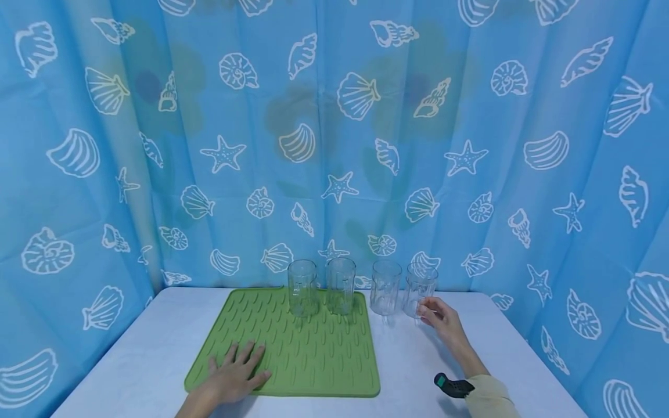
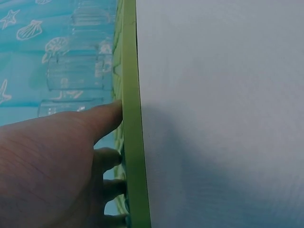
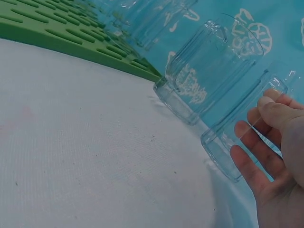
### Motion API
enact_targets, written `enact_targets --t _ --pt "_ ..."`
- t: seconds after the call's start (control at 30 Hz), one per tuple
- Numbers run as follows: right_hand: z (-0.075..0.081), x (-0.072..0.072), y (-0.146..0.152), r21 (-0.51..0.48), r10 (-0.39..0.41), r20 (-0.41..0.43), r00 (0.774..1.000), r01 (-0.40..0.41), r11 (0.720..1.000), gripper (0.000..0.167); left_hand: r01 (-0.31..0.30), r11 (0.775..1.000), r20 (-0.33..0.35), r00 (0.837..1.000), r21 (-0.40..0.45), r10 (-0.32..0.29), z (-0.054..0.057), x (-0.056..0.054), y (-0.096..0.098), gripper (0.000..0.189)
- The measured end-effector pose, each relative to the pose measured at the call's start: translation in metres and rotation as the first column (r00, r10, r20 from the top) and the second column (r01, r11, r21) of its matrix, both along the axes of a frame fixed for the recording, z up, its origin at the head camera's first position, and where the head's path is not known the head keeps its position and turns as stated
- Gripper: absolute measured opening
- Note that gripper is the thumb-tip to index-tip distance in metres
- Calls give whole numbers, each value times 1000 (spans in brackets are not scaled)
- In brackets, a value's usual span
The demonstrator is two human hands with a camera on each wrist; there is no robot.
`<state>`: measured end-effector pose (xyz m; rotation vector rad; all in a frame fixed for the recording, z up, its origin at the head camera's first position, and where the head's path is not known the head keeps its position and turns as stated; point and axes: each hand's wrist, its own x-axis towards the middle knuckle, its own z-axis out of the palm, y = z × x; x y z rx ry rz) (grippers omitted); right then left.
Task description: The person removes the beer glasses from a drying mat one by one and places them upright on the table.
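Observation:
My left hand [image 1: 234, 376] rests with spread fingers on the front left part of a green ridged mat [image 1: 313, 354]. In the left wrist view, its thumb lies along the mat's edge [image 2: 134, 142]. My right hand [image 1: 441, 319] is at the rightmost clear glass mug [image 1: 420, 284], which stands upright on the table. Thumb and forefinger [image 3: 275, 107] pinch its handle side, while the other fingers lie along the glass. Just left of it stands another glass mug [image 1: 385, 290]. Two more glass mugs, one [image 1: 302, 290] left of the other [image 1: 341, 287], stand on the mat's back right part.
A white-covered table [image 1: 407, 366] carries the mat and mugs. Behind and on both sides hangs a blue curtain [image 1: 334, 145] with white shell prints, close to the table's back edge. A black strap-like piece [image 1: 453, 386] sticks out at my right sleeve [image 1: 488, 397].

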<state>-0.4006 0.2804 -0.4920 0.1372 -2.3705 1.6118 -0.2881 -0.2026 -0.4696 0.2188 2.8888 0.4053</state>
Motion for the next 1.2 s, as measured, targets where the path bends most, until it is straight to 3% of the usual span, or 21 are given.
enact_targets --t 0.2,0.73,1.03,1.2 --pt "-2 1 1 -7 30 -27 999 -30 1000 39 -1 1000 -7 1000 3 1 -4 -3 -1 76" --pt "3 -5 3 -50 34 48 998 -32 998 37 1 1000 0 1000 -7 -1 -3 -3 -1 76" --pt "5 -4 -4 28 -39 47 998 38 999 39 -3 1000 -5 1000 -5 3 -2 0 -1 76" --pt "9 -1 -8 66 -149 53 987 146 987 39 -1 1000 -1 1000 -3 1 -2 -2 -2 76"
